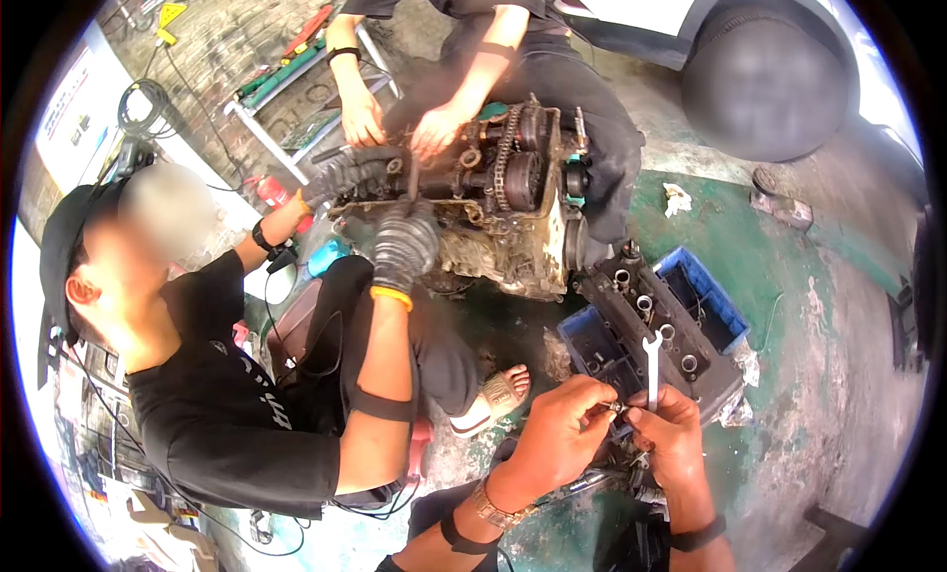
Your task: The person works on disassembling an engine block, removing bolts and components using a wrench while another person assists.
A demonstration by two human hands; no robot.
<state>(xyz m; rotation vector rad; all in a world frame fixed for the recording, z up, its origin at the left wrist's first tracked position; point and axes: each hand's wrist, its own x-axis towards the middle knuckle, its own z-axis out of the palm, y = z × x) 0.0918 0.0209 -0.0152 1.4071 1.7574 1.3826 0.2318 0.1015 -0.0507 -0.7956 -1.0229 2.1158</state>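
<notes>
My left hand (562, 429) pinches a small metal part (614, 407) at its fingertips. My right hand (674, 434) meets it there and grips a silver open-end wrench (651, 367) that stands upright. Both hands hover over a black engine cover (656, 321) with round holes. Further off, a greasy engine block (498, 202) with a timing chain sits on the floor. A co-worker's gloved hands (400, 242) rest on it. Another person's bare hands (434, 128) touch its far side.
A blue plastic crate (705, 291) lies under the black cover on the green-stained concrete floor. A car tyre (764, 84) stands at the upper right. A white rack with tools (286, 74) is at the back left. A sandalled foot (498, 394) is close to my left hand.
</notes>
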